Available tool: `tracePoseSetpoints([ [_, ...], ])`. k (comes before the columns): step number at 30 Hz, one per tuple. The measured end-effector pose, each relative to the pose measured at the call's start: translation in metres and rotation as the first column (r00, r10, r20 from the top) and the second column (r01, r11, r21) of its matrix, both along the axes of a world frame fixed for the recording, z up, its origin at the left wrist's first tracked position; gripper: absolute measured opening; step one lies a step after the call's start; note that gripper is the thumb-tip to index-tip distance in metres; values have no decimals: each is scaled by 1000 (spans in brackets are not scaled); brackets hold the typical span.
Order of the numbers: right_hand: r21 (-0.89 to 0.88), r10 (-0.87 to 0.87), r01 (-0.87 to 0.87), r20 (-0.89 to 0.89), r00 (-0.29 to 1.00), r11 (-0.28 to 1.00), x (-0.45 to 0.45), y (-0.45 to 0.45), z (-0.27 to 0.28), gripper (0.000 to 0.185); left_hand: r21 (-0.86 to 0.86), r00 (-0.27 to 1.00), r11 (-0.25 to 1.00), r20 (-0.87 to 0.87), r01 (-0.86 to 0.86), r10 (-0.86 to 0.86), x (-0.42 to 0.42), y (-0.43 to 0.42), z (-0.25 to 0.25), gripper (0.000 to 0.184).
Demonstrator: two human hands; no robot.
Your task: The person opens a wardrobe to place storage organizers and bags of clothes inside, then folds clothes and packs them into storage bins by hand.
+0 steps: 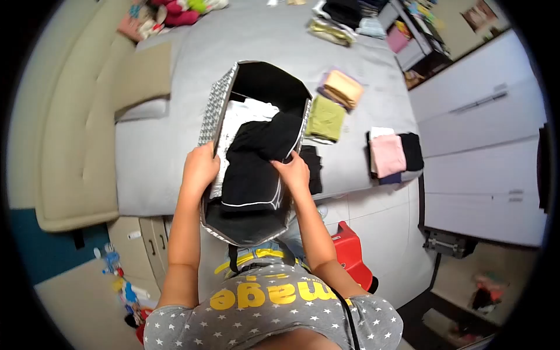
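Observation:
A fabric storage box (pixel 216 105) with a houndstooth outside and dark inside stands before me, its near end close to my body. Inside lie a white patterned garment (pixel 236 115) and, on top of it, a folded black garment with white piping (pixel 252 175). My left hand (pixel 202 166) grips the box's left wall, fingers closed over the rim. On the right side my right hand (pixel 293 172) is closed at the box's right rim, its fingertips inside beside the black garment; the wall is between thumb and fingers.
Right of the box on the grey bed (pixel 192 52) lie a green folded cloth (pixel 325 118), an orange one (pixel 343 88) and a pink one (pixel 387 156). More clothes (pixel 331 30) are stacked farther back. A red plastic item (pixel 350 251) stands on the floor.

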State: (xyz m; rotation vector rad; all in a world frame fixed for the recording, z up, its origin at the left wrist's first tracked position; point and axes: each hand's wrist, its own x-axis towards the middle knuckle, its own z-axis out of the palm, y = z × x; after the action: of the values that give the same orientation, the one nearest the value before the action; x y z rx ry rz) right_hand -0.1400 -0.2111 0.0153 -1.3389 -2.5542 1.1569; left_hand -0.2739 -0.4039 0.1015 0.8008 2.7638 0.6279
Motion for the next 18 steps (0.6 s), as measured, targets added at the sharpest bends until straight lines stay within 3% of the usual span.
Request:
tracePoseSetpoints([
  [3,60,-119,120,-6,993,991,77,79,29,70,7,989,990,38,141,-142,52,92,17,21],
  [8,201,-278,266,32,960,943,210,237,51,68,91,944,945,78,314,-321,149,282,-9,21],
  [11,219,-412,394,44,910,893,303,320,67,66,128,889,892,101,433,-446,221,389,1,22],
  [13,244,-507,486,27,861,839,354,366,70,63,195,813,845,235,498,-533,262,453,13,24],
  [18,262,-733,708,-1,680,656,471,453,102,66,271,688,714,199,646,-698,366,594,7,25],
])
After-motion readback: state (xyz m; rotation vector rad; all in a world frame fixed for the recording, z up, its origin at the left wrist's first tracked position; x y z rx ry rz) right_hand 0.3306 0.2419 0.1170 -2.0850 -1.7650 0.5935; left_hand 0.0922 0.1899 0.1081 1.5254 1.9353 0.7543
